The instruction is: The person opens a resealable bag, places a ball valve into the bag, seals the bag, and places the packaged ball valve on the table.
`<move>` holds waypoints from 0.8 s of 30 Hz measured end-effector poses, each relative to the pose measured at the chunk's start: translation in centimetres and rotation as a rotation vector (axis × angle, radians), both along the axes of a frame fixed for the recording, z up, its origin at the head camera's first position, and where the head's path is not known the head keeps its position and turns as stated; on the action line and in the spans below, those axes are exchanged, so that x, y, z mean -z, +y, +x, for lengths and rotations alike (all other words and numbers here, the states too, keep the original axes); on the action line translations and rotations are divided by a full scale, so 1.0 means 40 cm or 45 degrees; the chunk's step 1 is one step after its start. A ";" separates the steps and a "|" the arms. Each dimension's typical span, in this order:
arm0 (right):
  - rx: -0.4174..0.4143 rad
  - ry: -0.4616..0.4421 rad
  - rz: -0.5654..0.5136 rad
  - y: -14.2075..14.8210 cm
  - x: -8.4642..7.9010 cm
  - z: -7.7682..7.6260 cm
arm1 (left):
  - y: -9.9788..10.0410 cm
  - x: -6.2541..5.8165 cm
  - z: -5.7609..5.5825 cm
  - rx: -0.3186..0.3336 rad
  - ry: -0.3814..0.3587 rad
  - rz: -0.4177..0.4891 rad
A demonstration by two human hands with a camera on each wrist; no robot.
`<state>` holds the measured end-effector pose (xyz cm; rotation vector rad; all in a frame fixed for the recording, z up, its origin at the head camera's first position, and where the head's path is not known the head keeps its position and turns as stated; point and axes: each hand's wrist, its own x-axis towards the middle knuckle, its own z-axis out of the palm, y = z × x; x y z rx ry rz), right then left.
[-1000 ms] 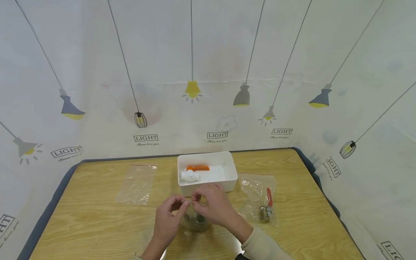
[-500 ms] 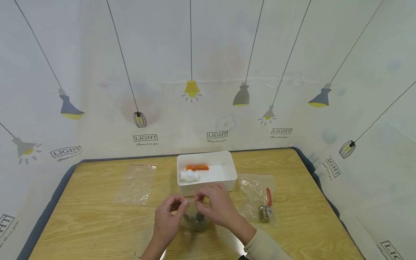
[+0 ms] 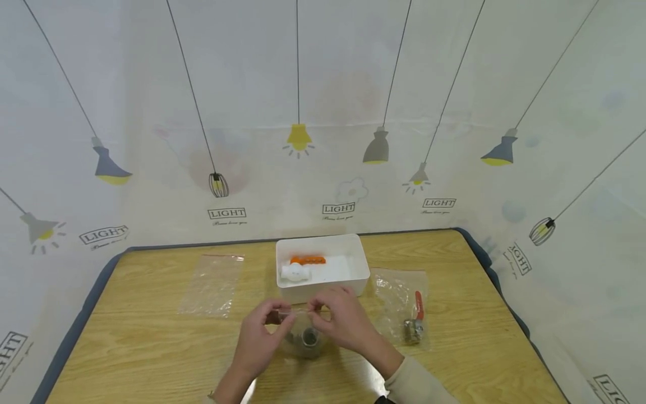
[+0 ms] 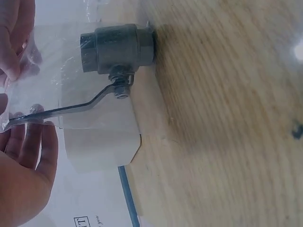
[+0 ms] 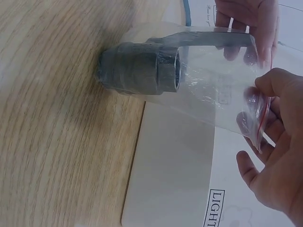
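Note:
Between my hands hangs a clear zip bag [image 5: 203,106] with a red line along its mouth. Inside is a metal ball valve [image 4: 118,47] with a long lever, its lower end close to the wooden table. My left hand [image 3: 258,339] pinches the bag's top edge between thumb and fingers, near the lever's tip. On the opposite part of that edge, my right hand [image 3: 345,322] pinches the zip strip with thumb and forefinger. In the head view the valve's round open end [image 3: 310,337] shows below the fingers.
A white bin [image 3: 323,289] behind my hands holds an orange strip [image 3: 308,260] and a white plastic fitting [image 3: 296,272]. Right of it lies a bagged valve with a red handle [image 3: 419,306]. A flat clear bag [image 3: 212,286] lies on the left of the table [image 3: 151,348].
My right hand has slid a little to the right along the bag's edge, widening the gap between my fingertips. The left hand stays almost in place, still pinching the bag.

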<state>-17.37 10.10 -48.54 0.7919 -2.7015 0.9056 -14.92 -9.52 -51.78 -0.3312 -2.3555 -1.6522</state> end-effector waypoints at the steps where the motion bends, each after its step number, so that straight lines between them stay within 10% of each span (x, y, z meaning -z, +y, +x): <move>1: -0.005 0.003 0.005 0.000 0.000 0.000 | -0.001 -0.002 -0.002 0.016 0.009 -0.019; 9: -0.026 -0.004 0.010 0.000 -0.002 0.002 | -0.001 -0.009 -0.011 0.027 0.135 -0.132; 24: -0.038 0.019 -0.002 -0.005 0.006 -0.004 | -0.012 0.001 -0.011 0.021 0.041 -0.018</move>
